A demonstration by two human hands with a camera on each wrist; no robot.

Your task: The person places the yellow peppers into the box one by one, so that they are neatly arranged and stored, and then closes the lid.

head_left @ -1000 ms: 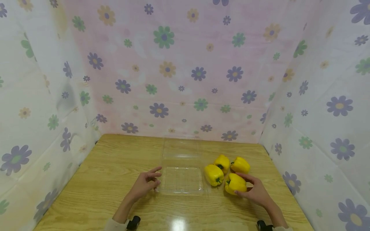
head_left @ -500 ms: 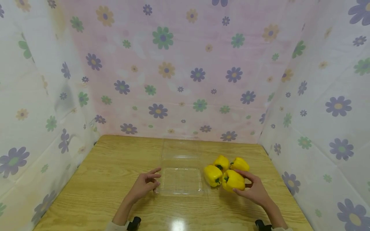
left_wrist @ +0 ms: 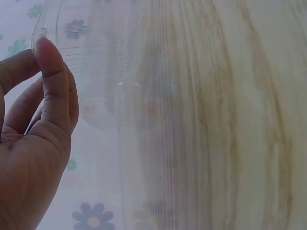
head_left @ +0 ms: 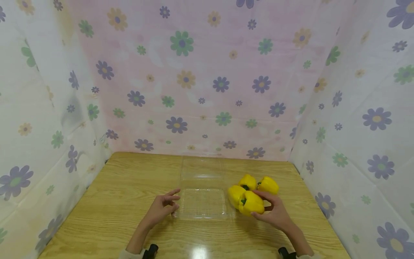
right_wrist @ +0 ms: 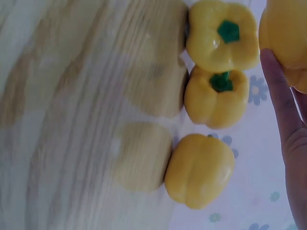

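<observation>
My right hand (head_left: 275, 213) grips a yellow bell pepper (head_left: 251, 204) with a green stem, fingers on its far side and thumb on its near side. In the head view this pepper overlaps another yellow bell pepper (head_left: 235, 194). Behind them lie two more, a middle pepper (head_left: 247, 180) and a right-hand pepper (head_left: 269, 185). Left of the peppers, a clear plastic clamshell container (head_left: 203, 217) lies with its lid (head_left: 202, 167) folded back. At its left edge, my left hand (head_left: 161, 207) pinches the rim; the left wrist view shows the thumb (left_wrist: 50, 57) against the clear plastic (left_wrist: 100, 52).
The wood-grain table (head_left: 129, 180) runs back to a flower-printed cloth (head_left: 200, 72), which also rises at both sides. In the right wrist view, three peppers, including one with its stem facing the camera (right_wrist: 220, 36), rest on the tabletop (right_wrist: 72, 120).
My right hand has lifted its pepper and carried it left, now in front of the leftmost pepper. The left hand stays at the container's edge.
</observation>
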